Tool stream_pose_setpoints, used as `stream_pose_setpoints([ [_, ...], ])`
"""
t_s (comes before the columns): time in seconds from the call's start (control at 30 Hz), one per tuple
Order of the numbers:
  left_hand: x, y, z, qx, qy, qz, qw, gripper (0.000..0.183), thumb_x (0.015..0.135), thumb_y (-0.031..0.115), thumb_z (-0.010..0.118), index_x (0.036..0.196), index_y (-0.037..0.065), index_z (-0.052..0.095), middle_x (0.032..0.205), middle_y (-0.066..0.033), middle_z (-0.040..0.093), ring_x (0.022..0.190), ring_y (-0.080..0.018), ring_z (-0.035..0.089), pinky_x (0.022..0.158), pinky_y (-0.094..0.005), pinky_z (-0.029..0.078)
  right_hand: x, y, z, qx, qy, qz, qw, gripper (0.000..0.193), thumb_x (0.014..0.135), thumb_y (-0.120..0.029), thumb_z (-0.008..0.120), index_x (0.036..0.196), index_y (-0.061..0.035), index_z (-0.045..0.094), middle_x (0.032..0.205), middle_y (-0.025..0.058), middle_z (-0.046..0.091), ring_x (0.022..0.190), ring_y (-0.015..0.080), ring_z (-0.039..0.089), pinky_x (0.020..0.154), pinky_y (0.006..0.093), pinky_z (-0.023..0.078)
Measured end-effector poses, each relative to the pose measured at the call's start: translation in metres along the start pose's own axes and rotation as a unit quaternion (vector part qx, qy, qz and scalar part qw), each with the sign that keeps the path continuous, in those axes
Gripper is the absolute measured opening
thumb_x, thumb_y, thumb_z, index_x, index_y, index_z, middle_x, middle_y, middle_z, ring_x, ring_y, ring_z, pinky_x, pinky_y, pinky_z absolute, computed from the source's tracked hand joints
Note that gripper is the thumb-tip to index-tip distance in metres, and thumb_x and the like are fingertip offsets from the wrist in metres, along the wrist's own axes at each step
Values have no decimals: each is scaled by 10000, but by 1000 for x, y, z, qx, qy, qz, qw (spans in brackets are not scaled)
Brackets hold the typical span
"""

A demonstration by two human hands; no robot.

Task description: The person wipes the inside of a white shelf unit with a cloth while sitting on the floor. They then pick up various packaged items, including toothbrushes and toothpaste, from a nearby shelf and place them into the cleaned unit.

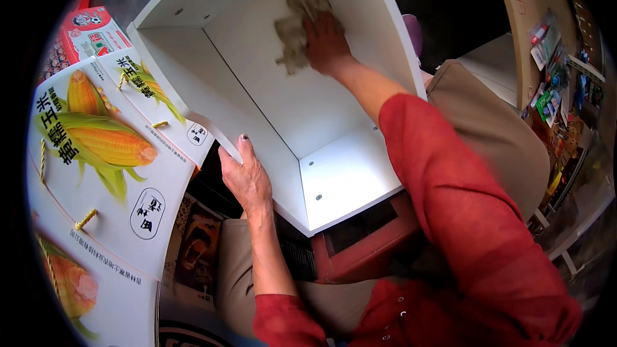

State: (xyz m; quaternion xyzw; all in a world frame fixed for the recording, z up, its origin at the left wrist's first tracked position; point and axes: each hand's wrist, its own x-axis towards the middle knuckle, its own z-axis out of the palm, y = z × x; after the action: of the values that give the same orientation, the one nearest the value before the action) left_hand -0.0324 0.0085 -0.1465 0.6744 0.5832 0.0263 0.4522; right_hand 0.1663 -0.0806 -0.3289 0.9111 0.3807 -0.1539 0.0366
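A white box-shaped drawer (257, 109) is tilted in front of me, its open side facing up. Inside it, my right hand (328, 45) presses a crumpled beige cloth (295, 42) against the bottom panel, towards the far right. Hand and cloth are slightly blurred. My left hand (248, 177) grips the drawer's left side wall by its rim, thumb on the inner side and fingers hidden behind the panel. Small round fittings show in the near and far end walls.
White cartons with corn pictures (109, 135) and cord handles stand close on the left, with a red and white box (96, 32) behind. Beneath the drawer is a dark red frame (360, 250). Small packaged goods (549, 103) hang at the right.
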Motion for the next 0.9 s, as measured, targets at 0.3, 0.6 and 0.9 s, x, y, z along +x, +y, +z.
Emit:
stream_pose_setpoints([
  [0.3,-1,2,-1,29,20,27,999,334,866,257,499,1005,-46,511,877,-174,611,803,-293,586,745,-361,442,-147,8,19,-161,-349,-31,923,573,804,-279,462,1250,68,373,1309,279,326,1202,426,300,940,528,286],
  [0.6,-2,-1,-2,18,28,34,999,316,862,252,508,986,-39,520,858,-178,616,798,-300,593,734,-361,447,-164,-20,-4,-49,-470,89,877,398,789,-286,449,1065,-41,600,1113,217,534,986,416,483,764,550,344],
  [0.9,-3,4,-4,9,11,18,1000,320,869,254,496,987,-43,517,844,-169,612,774,-273,589,725,-349,445,-150,-90,29,225,-459,-32,859,330,695,-137,537,996,-34,624,1020,152,610,925,279,598,732,443,464],
])
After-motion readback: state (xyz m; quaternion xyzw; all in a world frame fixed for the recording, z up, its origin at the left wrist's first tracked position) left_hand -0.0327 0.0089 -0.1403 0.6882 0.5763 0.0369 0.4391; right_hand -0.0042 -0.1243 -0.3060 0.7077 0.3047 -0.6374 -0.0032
